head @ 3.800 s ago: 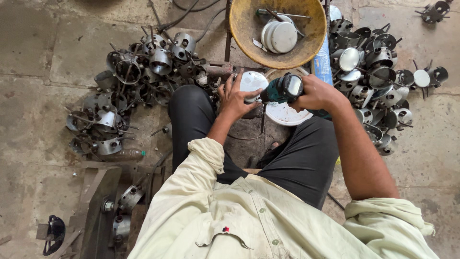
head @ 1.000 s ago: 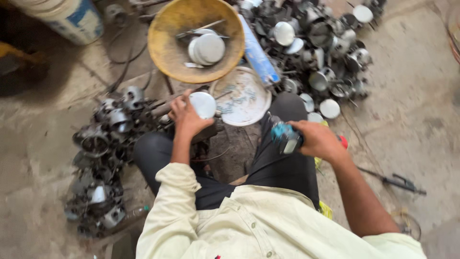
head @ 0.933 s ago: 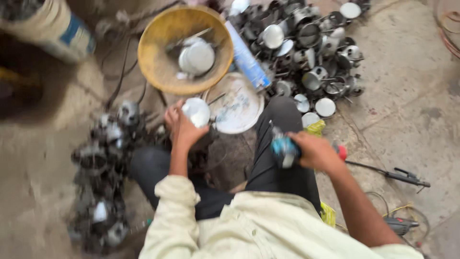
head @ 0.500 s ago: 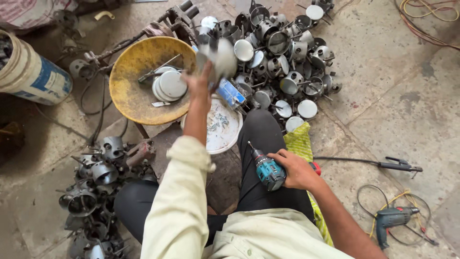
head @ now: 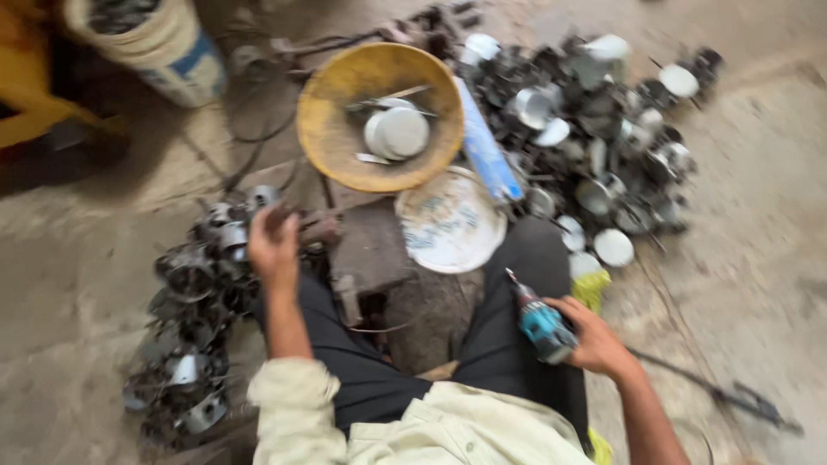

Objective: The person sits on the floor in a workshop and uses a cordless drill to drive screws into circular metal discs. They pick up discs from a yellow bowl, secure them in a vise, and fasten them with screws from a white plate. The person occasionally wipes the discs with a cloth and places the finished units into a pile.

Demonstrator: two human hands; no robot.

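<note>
1. Half a second ago the left hand (head: 274,245) is stretched far forward over the right-hand pile with a pale metal cap in it; now it is back at the left side, without the cap, and it reaches to the dark heap of grey metal motor housings (head: 194,314) beside the left knee. The fingers are half curled and touch the top of the heap. The picture is blurred, so I cannot tell if they already grip a piece.
2. The right hand (head: 594,340) is closed around the teal cordless driver (head: 541,323), which rests on the right thigh with its bit pointing forward and up.
3. The risk nearest the body: if the trigger is pressed by accident, the bit can catch the black trouser cloth.
4. The housings lie tangled together, so I judge that pulling one can drag others, or a sharp edge can cut the bare fingers.
5. Further ahead, the round white plate (head: 450,222) lies just beside the yellow shallow metal bowl (head: 332,129) with round caps inside.
</note>
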